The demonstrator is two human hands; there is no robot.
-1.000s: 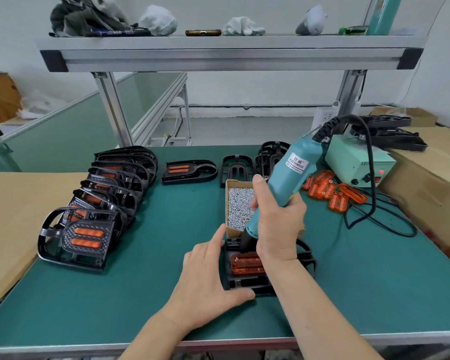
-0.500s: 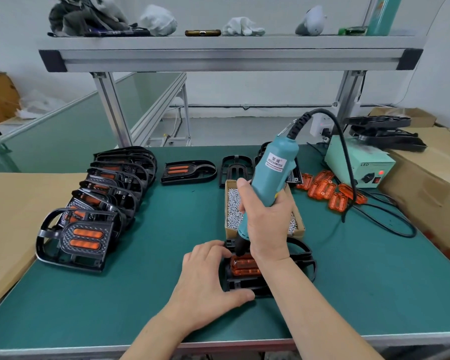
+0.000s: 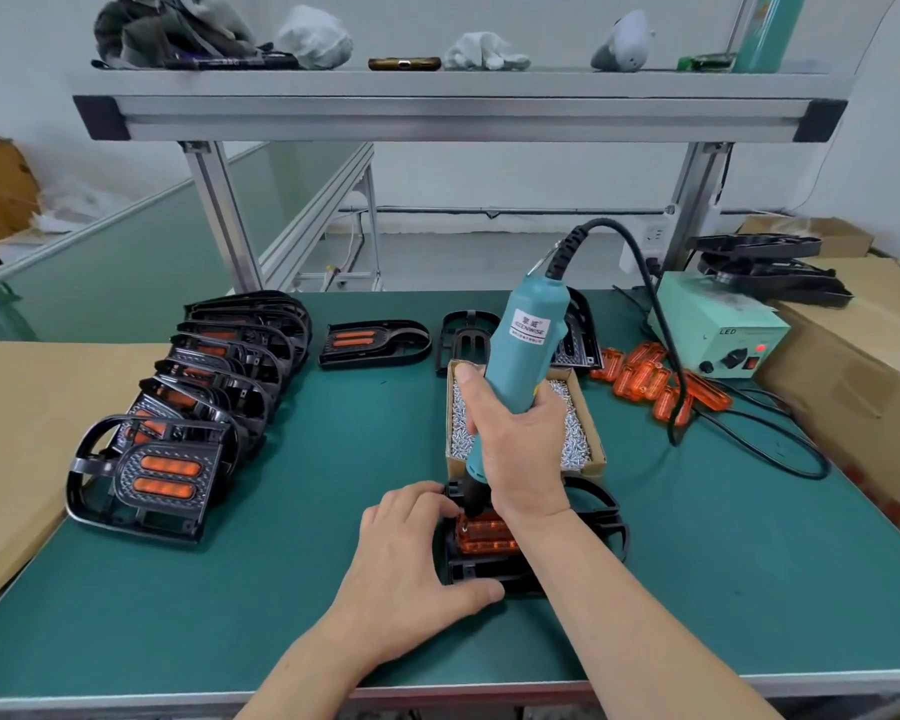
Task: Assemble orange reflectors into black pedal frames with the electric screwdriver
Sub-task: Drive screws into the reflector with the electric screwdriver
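**Head view of a green mat (image 3: pixel 281 537).** The frame (image 3: pixel 476 571) lies flat at 6 o'clock on the mat, near the front edge, with 1 reflector (image 3: pixel 484 535) seated in its middle.

- **Left hand:** The left hand (image 3: pixel 411 553) grips the frame from its 9 o'clock side. The fingers curl over the far-left corner and the thumb presses along the near wall.
- **Right hand:** The right hand (image 3: pixel 520 449) is wrapped round the lower barrel of the screwdriver (image 3: pixel 526 350).
- **Screwdriver:** It stands nearly upright, leaning slightly toward 1 o'clock. Its dark nose touches the reflector's far-left end, just beside the left fingertips (image 3: pixel 440 504). Whether a screw sits under the bit cannot be told.
- **Cable:** A black cable (image 3: pixel 658 314) leaves the top of the screwdriver and arcs down to the mat at 2 o'clock. There it crosses a heap of loose reflectors (image 3: pixel 645 376).
- **Power unit:** Beyond the heap stands the power unit (image 3: pixel 718 330), its red lamp lit.
- **Screw box:** At 12 o'clock of the frame, just beyond it, sits the open screw box (image 3: pixel 591 444). It is filled with small silvery screws, and the right hand covers part of it.
- **Other parts:** At 12 o'clock on the mat lie spare frames (image 3: pixel 466 340), 1 partly hidden by the screwdriver. From 9 to 10 o'clock runs an overlapping row of finished pedals (image 3: pixel 178 459), the nearest showing 2 orange bars. A lone pedal (image 3: pixel 375 343) lies at 11 o'clock.
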